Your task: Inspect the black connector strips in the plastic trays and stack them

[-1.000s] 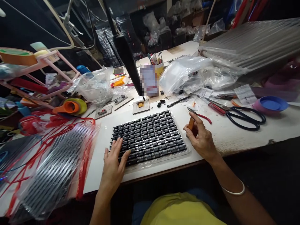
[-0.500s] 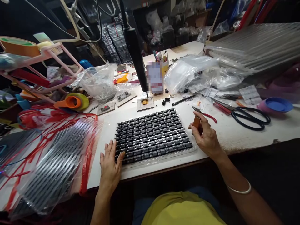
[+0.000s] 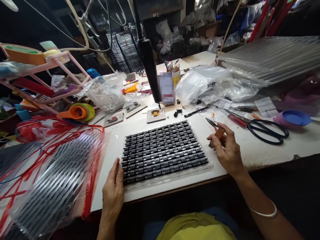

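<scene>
Both hands are kept low over the white desk (image 3: 262, 150), one at either end of a clear tray (image 3: 172, 178) packed with rows of small black parts (image 3: 163, 151). At the tray's near left corner the left hand (image 3: 113, 192) is laid open and flat, fingers straight and together, its inner edge touching the tray's side. At the tray's right edge the right hand (image 3: 226, 150) is closed around a small brown block (image 3: 219, 134), which is pinched between thumb and fingertips and held just above the desk; a thin bangle (image 3: 263, 213) is worn on that wrist. The tray itself is set flat in the middle of the desk, near its front edge.

Just beyond the right hand, red-handled pliers (image 3: 212, 122) are seen, and farther right black scissors (image 3: 268, 128) and a blue bowl (image 3: 292, 118). A black pen (image 3: 196, 111) is laid behind the tray, near a small jig (image 3: 155, 114) under a dark lamp arm (image 3: 150, 71). Clear bags (image 3: 200, 83) are piled behind. To the left, a bagged stack of trays (image 3: 55, 183) tied with red string is seen, with tape rolls (image 3: 77, 112) beyond it.
</scene>
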The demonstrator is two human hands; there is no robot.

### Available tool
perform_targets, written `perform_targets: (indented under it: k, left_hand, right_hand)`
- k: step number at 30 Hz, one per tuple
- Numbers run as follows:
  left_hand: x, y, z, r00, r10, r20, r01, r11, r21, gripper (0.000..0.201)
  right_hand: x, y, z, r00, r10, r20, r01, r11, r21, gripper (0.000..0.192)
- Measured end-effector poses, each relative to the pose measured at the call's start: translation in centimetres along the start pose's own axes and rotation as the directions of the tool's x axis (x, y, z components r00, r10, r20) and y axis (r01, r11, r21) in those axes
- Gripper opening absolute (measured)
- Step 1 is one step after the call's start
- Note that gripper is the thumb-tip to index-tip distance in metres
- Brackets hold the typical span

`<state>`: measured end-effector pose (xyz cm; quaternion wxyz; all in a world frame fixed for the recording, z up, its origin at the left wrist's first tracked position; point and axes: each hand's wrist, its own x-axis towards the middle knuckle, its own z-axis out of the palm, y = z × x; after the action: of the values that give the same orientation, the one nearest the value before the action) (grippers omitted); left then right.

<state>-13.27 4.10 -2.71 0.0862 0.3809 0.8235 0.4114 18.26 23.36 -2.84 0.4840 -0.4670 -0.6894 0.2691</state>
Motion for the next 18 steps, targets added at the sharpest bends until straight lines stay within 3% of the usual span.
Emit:
perform_targets:
  k: [6,14,16,18]
  left_hand:
    - [-0.4,0.3,-0.2,1.000,-0.019,-0.005,0.018,0.997,-0.072,0.057]
    - [-0.6,0.0,-1.0,0.997,-0.063,-0.039,0.059,0.993,-0.102,0.054]
    - [-0.7,-0.3,-2.8,0.990,-0.024,-0.141,0.025,1.000,0.001,0.047]
    - [-1.1,-0.5,-5.5,0.949,0.085,-0.304,-0.035,0.985,0.166,0.039]
  right_hand:
    - [0.1,-0.1,0.2,0.985,0.132,0.114,-0.150,0.975,0.164,0.056]
    - [-0.1,0.2,0.1,0.968,0.171,0.182,-0.217,0.936,0.276,0.055]
    - [-0.2,0.2,0.1,0.971,0.174,0.163,-0.212,0.942,0.258,0.054]
    - [-0.2,0.2,0.1,0.975,0.183,0.124,-0.208,0.949,0.236,0.056]
